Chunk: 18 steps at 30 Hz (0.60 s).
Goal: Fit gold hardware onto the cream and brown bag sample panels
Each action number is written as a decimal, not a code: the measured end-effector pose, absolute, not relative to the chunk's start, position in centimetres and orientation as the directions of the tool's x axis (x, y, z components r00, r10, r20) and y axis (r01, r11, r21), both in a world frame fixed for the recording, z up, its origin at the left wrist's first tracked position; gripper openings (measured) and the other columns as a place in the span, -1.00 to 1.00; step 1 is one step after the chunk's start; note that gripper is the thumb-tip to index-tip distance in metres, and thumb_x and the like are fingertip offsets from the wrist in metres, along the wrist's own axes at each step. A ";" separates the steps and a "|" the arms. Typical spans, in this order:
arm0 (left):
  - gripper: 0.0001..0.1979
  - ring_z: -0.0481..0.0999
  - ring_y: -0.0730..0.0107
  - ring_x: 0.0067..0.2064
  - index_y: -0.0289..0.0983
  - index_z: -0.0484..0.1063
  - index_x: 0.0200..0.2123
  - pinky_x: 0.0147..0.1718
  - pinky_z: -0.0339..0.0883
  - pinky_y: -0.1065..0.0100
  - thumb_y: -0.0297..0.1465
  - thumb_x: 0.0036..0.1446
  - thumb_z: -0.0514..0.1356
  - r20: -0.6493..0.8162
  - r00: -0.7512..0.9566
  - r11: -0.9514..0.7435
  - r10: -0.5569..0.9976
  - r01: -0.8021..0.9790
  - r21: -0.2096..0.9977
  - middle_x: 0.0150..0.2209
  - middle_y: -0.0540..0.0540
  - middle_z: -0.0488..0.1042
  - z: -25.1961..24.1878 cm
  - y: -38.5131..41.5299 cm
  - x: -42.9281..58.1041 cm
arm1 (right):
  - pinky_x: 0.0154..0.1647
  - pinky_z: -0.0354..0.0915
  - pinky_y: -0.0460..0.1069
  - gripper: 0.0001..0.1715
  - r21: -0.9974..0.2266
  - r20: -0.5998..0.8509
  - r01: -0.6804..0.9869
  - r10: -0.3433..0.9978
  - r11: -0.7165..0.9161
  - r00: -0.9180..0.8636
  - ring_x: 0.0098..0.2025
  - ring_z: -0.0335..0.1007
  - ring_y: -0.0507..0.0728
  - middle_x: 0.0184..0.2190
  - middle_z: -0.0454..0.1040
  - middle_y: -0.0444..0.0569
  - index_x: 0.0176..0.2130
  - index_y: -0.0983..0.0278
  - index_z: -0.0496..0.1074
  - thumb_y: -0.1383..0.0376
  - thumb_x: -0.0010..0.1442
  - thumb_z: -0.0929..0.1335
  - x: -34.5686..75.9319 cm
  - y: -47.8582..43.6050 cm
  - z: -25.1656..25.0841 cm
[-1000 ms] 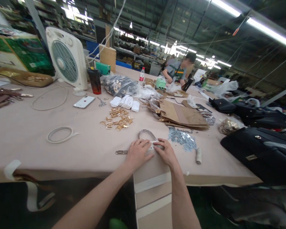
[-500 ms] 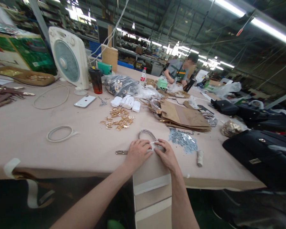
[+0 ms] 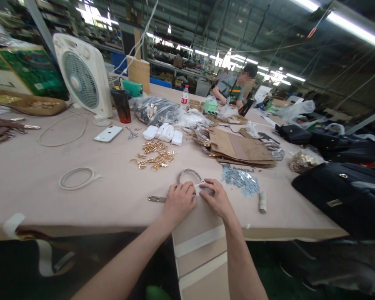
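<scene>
A beige panel (image 3: 203,225) with white strips across it hangs over the table's front edge. Both hands are at its top end, by a small white piece and a curved grey handle (image 3: 187,171). My left hand (image 3: 179,202) has its fingers bent and pressed down on the panel's top left; what lies under them is hidden. From beneath it a strap with a metal end (image 3: 156,199) sticks out to the left. My right hand (image 3: 216,198) curves over the top right of the panel, its fingertips at the white piece and its thumb apart from them.
Gold fittings (image 3: 156,155), a phone (image 3: 108,134) and a tape roll (image 3: 76,178) lie to the left. Grey metal pieces (image 3: 241,180), brown panels (image 3: 240,148) and a black bag (image 3: 340,200) are on the right. A fan (image 3: 81,77) stands behind; a person (image 3: 231,89) works across the table.
The view has shifted slightly. My right fingers have spread a little at the white piece, and my left hand stays pressed on the panel.
</scene>
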<state>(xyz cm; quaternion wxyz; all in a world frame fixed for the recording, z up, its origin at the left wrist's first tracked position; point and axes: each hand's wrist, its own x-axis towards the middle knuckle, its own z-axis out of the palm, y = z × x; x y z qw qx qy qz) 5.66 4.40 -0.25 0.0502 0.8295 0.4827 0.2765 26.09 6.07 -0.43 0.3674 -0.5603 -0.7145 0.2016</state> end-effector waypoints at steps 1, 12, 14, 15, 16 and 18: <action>-0.88 0.48 0.17 -0.01 -0.19 0.41 -0.11 0.02 0.22 0.09 -0.39 0.28 0.18 0.408 0.382 -0.526 0.829 0.780 0.340 0.01 -0.11 0.50 -0.2 4.3 5.7 | 0.32 0.21 0.23 -0.73 -0.702 0.288 0.653 0.952 0.284 -0.104 0.18 0.39 0.26 0.10 0.49 0.05 -0.10 0.10 0.66 0.27 0.15 0.49 26.0 6.1 -0.4; -0.89 0.49 0.19 0.00 -0.18 0.38 -0.13 0.00 0.25 0.11 -0.43 0.28 0.16 0.372 0.375 -0.502 0.849 0.791 0.349 -0.01 -0.11 0.49 0.0 4.4 5.7 | 0.34 0.21 0.22 -0.74 -0.692 0.286 0.648 0.945 0.318 -0.159 0.21 0.37 0.27 0.13 0.47 0.05 -0.10 0.10 0.67 0.25 0.15 0.52 26.3 6.3 -0.5; -0.90 0.50 0.20 -0.02 -0.19 0.38 -0.13 -0.01 0.28 0.14 -0.44 0.28 0.16 0.360 0.375 -0.497 0.854 0.792 0.355 -0.01 -0.11 0.49 0.2 4.6 5.8 | 0.33 0.22 0.22 -0.74 -0.694 0.284 0.644 0.944 0.322 -0.166 0.21 0.38 0.27 0.13 0.48 0.05 -0.12 0.10 0.67 0.25 0.14 0.52 26.4 6.8 -0.4; -0.90 0.50 0.21 -0.03 -0.19 0.38 -0.14 -0.02 0.29 0.15 -0.44 0.28 0.16 0.356 0.373 -0.494 0.857 0.793 0.358 -0.01 -0.11 0.49 0.2 4.7 5.8 | 0.33 0.23 0.21 -0.75 -0.694 0.281 0.643 0.944 0.324 -0.172 0.21 0.38 0.27 0.13 0.48 0.05 -0.12 0.11 0.67 0.25 0.14 0.53 26.4 7.1 -0.4; -0.91 0.50 0.21 -0.03 -0.19 0.38 -0.14 -0.02 0.30 0.16 -0.44 0.28 0.17 0.354 0.371 -0.491 0.858 0.794 0.358 -0.02 -0.11 0.49 0.2 4.7 5.7 | 0.32 0.23 0.21 -0.75 -0.693 0.277 0.643 0.944 0.325 -0.179 0.21 0.38 0.27 0.13 0.48 0.05 -0.13 0.11 0.68 0.25 0.14 0.53 26.4 7.3 -0.3; -0.91 0.51 0.22 -0.03 -0.18 0.38 -0.13 -0.01 0.31 0.17 -0.43 0.29 0.17 0.361 0.369 -0.493 0.857 0.792 0.360 -0.03 -0.10 0.49 0.2 4.8 5.5 | 0.32 0.25 0.20 -0.74 -0.692 0.262 0.645 0.946 0.323 -0.192 0.20 0.39 0.27 0.13 0.48 0.05 -0.12 0.11 0.68 0.25 0.13 0.53 26.4 7.6 -0.2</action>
